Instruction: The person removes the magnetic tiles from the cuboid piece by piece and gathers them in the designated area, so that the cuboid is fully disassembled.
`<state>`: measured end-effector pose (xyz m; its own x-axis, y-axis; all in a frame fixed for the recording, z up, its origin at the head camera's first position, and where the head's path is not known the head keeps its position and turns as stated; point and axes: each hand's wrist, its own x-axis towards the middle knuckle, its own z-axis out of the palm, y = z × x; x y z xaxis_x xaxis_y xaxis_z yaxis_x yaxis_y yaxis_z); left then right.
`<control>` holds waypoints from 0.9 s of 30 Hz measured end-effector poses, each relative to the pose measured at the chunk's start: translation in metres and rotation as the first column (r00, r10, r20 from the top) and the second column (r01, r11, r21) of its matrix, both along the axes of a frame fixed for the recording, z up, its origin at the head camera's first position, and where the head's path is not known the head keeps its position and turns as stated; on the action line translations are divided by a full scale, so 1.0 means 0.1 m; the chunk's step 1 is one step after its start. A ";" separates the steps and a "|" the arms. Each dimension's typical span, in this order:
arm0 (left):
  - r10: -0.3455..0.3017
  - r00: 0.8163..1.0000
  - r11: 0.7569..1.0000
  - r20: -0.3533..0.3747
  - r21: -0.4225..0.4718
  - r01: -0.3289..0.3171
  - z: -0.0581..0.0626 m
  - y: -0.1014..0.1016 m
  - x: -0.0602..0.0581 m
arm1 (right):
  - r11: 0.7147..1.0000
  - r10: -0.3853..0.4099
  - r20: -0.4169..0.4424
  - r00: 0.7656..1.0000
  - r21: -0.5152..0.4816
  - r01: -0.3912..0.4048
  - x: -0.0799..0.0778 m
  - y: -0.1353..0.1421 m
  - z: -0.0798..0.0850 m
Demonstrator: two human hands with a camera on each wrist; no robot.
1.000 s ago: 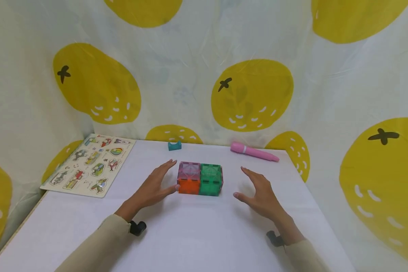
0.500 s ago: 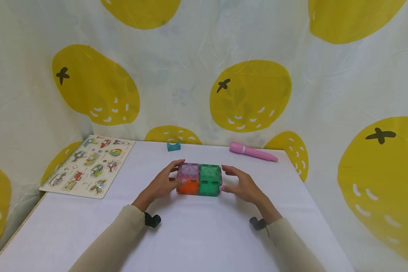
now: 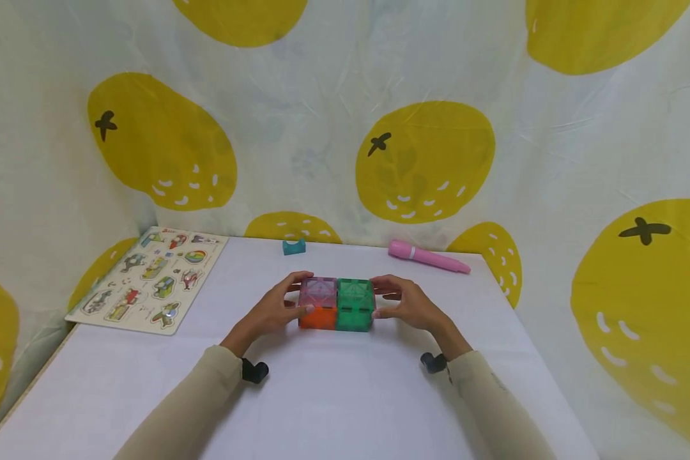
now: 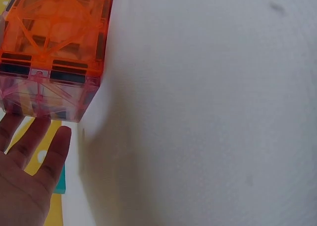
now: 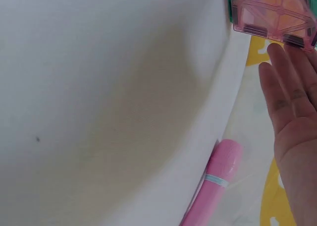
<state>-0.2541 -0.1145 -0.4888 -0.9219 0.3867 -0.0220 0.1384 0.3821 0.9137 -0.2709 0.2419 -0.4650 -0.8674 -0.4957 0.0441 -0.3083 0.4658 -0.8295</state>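
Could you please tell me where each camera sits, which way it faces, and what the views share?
Head: worn on the head, facing forward and down at the table and coloured box; both sleeves, the left grip and the right grip show.
Left wrist: facing the table and the box's orange side; part of the left grip shows lower left.
Right wrist: facing the table, the box's pink end and a pink pen; the right grip shows along the right edge.
Shared: head and right wrist both show box and pen.
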 end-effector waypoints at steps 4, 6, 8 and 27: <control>-0.009 1.000 1.000 -0.010 0.005 0.009 -0.02 -0.01 -0.01 | 0.999 -0.017 -0.014 1.000 -0.032 0.016 -0.02 0.01 -0.06; -0.014 1.000 1.000 -0.017 0.007 0.014 -0.03 -0.01 -0.02 | 0.999 -0.036 -0.023 0.999 -0.033 0.035 -0.02 0.02 -0.09; -0.015 1.000 1.000 -0.021 0.006 0.015 -0.03 -0.01 -0.02 | 0.998 -0.055 -0.018 0.998 -0.044 0.054 -0.01 0.03 -0.11; -0.016 1.000 1.000 -0.019 0.010 0.016 -0.02 -0.01 -0.03 | 0.927 -0.114 -0.095 0.989 0.347 0.140 0.19 0.38 0.04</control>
<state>-0.2572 -0.1160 -0.4912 -0.9159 0.4014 0.0000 0.1621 0.3700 0.9148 -0.2522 0.2801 -0.4606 -0.9251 -0.3766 -0.0489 -0.2798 0.7630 -0.5827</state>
